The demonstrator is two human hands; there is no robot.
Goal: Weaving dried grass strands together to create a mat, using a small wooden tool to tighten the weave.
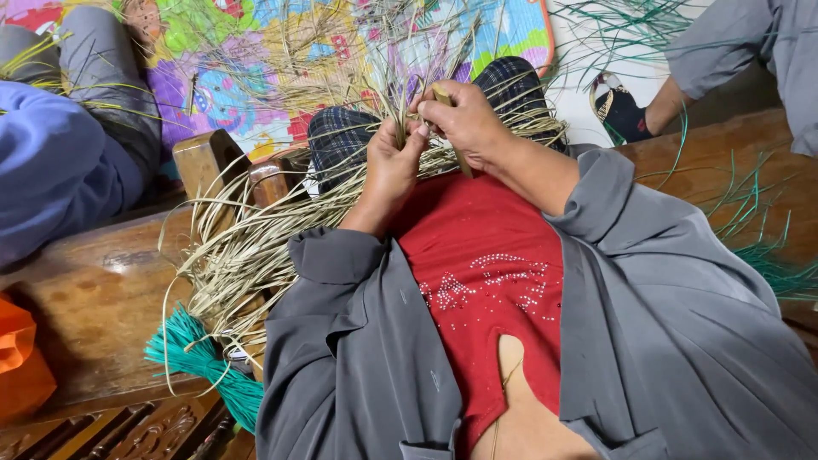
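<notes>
At the upper centre of the frame, pale dried straw strands (256, 247) are pinched by the closed left hand (392, 166), while a flat tan wooden stick (452, 128) is gripped in the right hand (469, 123).

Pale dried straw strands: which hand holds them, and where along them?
The left hand pinches the pale dried straw strands near their upper ends; the right hand grips a short tan stick mid-length.

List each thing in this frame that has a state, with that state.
left hand: closed on pale straw strands
right hand: gripping a small tan stick
pale straw strands: loose, fanned across lap and bench
teal straw bundle: tied, lying on wooden bench
grey jacket: open over red top
</notes>
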